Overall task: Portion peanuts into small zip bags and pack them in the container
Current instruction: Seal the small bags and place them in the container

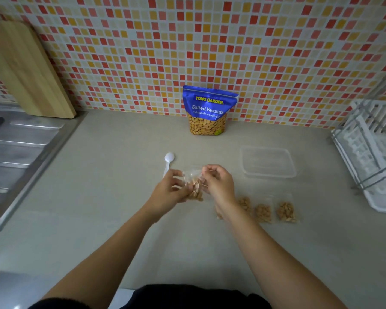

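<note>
A small clear zip bag (194,186) with peanuts in its lower half hangs between my two hands over the counter. My left hand (173,188) pinches its left side and my right hand (217,183) pinches its top right edge. Several filled zip bags (285,211) lie in a row to the right of my right wrist; one is partly hidden by my forearm. A clear rectangular container (268,162) sits behind them. The blue peanut pouch (207,110) stands against the tiled wall. A white plastic spoon (168,161) lies just beyond my left hand.
A steel sink and drainboard (20,150) take up the left side, with a wooden cutting board (25,70) leaning on the wall above. A white dish rack (374,152) stands at the right edge. The beige counter (112,197) runs toward me.
</note>
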Motion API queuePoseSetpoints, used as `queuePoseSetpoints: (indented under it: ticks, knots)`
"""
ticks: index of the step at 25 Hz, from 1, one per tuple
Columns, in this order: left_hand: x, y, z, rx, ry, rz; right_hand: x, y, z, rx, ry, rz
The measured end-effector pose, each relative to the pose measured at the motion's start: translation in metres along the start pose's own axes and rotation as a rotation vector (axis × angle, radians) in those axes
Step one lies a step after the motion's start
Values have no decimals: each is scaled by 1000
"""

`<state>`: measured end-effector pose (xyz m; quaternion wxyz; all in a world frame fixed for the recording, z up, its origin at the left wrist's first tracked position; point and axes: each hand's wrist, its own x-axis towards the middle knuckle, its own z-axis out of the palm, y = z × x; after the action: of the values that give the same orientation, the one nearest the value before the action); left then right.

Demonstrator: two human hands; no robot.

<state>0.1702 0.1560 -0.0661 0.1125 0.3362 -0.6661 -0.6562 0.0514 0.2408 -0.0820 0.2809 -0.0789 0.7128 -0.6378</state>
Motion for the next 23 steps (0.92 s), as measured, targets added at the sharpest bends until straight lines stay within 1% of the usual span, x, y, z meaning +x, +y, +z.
queuePoseSetpoints:
  ticks: [2, 4, 6, 8, 10, 11, 12, 13, 14, 15, 16, 18, 20, 21, 23]
  knots:
    - [1, -25, -4, 43, 155, -53, 4, 21, 9, -254, 13, -66]
    - [5, -42, -10, 220, 250, -57, 7, 33, 17, -508, 11, -133]
    - [8, -51, -10, 419, 258, -28, 12, 39, 23, -709, -25, -119]
    - [11, -60, -10, 590, 232, -23, 16, 44, 29, -950, -118, -124]
    - [10, -61, -10, 838, 228, -18, 18, 44, 32, -1085, -204, -182]
    - [9, -61, -10, 964, 266, 35, 19, 42, 29, -1110, -225, -229]
    - [10, -60, -10, 1069, 303, 128, 20, 40, 22, -1123, -230, -287]
    - [11, -56, -8, 1137, 324, 240, 22, 37, 13, -1125, -223, -339]
    - [16, -50, -5, 1155, 342, 337, 25, 34, 0, -1122, -204, -385]
    - [26, -42, 2, 1117, 294, 372, 30, 32, -15, -1132, -184, -413]
    - [37, -34, 11, 1057, 233, 371, 34, 32, -32, -1155, -165, -423]
    - [56, -24, 35, 978, 51, 349, 41, 35, -66, -1207, -114, -384]
    - [73, -24, 59, 974, -108, 334, 46, 39, -90, -1216, -67, -314]
    - [79, -27, 69, 995, -169, 314, 47, 42, -97, -1205, -70, -294]
    - [89, -36, 83, 1030, -224, 241, 46, 45, -101, -1227, -112, -319]
